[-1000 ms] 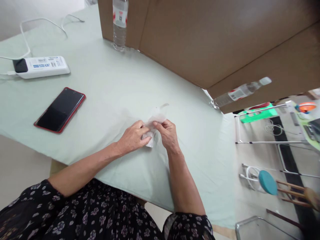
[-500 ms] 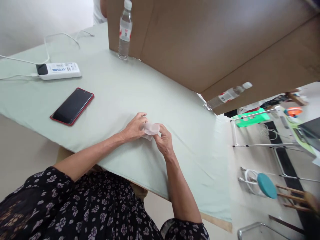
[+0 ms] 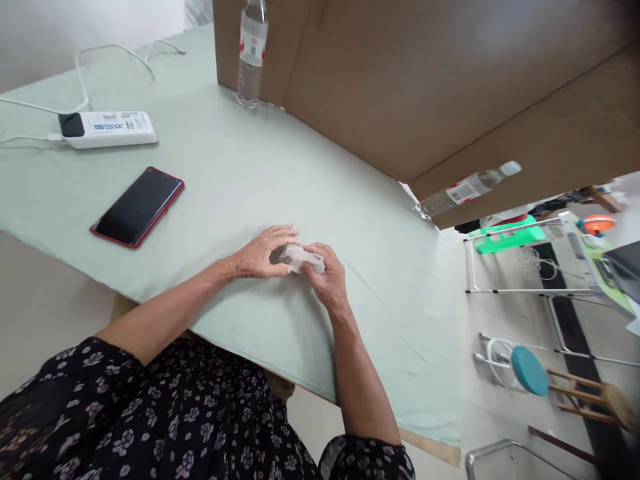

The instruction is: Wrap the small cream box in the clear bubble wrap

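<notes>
Here we have the film (image 3: 297, 257) over the table (image 3: 400, 347), stretched crosswise between our hands: the right hand (image 3: 327, 275) pinches its near end; the left hand (image 3: 261, 255) gapes around the other, contact unclear.

The person's bare left hand (image 3: 261, 256) has opened up: its fingers were bent a second ago, and now they stretch out long, with the thumb apart. The thin, white, half see-through crumpled sheet (image 3: 299, 257) was spread out, then curled in a loop. Now it is a small bunch in the bare right hand (image 3: 328, 276).
</notes>
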Tool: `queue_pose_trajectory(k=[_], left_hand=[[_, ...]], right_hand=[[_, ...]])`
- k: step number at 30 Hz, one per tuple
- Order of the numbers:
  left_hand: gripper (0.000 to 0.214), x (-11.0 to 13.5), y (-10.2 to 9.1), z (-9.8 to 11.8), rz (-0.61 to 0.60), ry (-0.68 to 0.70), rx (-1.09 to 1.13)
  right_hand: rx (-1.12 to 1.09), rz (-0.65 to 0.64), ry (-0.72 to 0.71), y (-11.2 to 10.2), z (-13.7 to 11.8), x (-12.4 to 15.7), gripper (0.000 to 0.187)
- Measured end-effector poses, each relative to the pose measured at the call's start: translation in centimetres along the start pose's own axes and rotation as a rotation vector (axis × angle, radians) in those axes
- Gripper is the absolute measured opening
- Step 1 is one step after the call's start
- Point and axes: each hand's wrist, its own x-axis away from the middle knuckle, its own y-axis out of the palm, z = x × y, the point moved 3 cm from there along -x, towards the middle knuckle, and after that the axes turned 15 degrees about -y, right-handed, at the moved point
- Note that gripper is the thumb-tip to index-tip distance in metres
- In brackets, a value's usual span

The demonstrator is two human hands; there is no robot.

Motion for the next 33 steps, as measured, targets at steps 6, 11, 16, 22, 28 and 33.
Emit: queue_pose_trajectory(k=[6,11,16,22,28,33], left_hand=[[0.046,-0.3,-0.1,0.4,-0.129,-0.240,0.098],[0.041,-0.5,-0.1,0.7,-0.140,-0.336,0.273],[0.043,-0.8,0.0,0.5,-0.149,-0.412,0.391],[0.039,-0.8,0.0,0.5,-0.194,-0.413,0.398],[0.035,-0.6,-0.1,0.4,-0.264,-0.455,0.448],[0.032,-0.6,-0.4,0.5,-0.234,-0.481,0.433]], right_hand=[[-0.374,0.042,0.335,0.5,1.4,-0.8,0.035],[-0.468,0.022,0.297,0.4,1.5,-0.2,0.055],[-0.481,-0.047,0.281,0.7,1.5,0.1,0.068],[-0.440,-0.045,0.300,1.1,1.7,0.3,0.063],[-0.444,-0.061,0.327,1.2,1.8,0.5,0.058],[-0.364,-0.023,0.214,1.3,1.5,0.5,0.048]])
